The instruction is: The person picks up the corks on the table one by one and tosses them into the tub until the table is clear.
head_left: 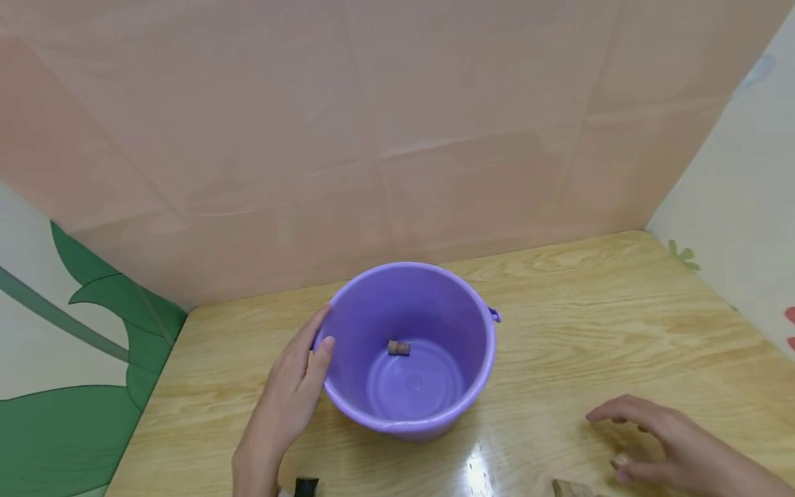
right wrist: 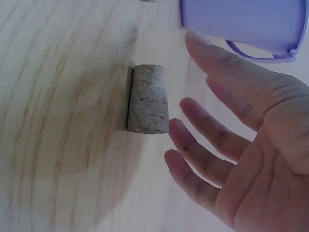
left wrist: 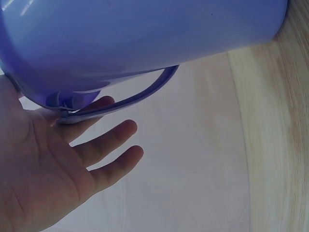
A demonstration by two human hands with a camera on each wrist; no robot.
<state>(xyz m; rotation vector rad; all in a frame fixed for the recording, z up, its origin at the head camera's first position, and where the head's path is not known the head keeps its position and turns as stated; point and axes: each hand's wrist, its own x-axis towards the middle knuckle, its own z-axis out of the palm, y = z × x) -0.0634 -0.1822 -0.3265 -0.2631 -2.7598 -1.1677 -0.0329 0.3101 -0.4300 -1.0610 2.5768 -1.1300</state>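
1. A purple bucket (head_left: 428, 304) stands upright near the middle of the table's (head_left: 546, 345) far edge, its mouth tipped into sight from above.
2. Inside, a brown cork (head_left: 399, 348) lies on its side at the bottom, close to the wall facing the table's far edge.
3. The left hand (head_left: 292, 393) holds the bucket's rim on the side toward the table's left edge: the thumb laps over the rim, the fingers stretch along the outside. The left wrist view shows several of these fingers spread apart, one passing behind the bucket's handle (left wrist: 133, 100), which hangs down along the outer wall.
4. The right hand (head_left: 667, 442) is over the table's right part, well apart from the bucket, thumb and fingers spread in a loose curve.
5. A second cork (right wrist: 149, 99), slightly tapered, lies on its side on the tabletop beside those fingertips; whether they touch it I cannot tell.
6. Another brown piece (head_left: 571, 489) sits just to the left of the right hand, cut off by the bottom of the head view.
7. A small black object (head_left: 306, 486) shows beside the left wrist.
8. A creased pinkish-brown sheet (head_left: 373, 138) rises behind the table's far edge; large green leaf shapes (head_left: 74, 428) mark the surface beyond the left edge.
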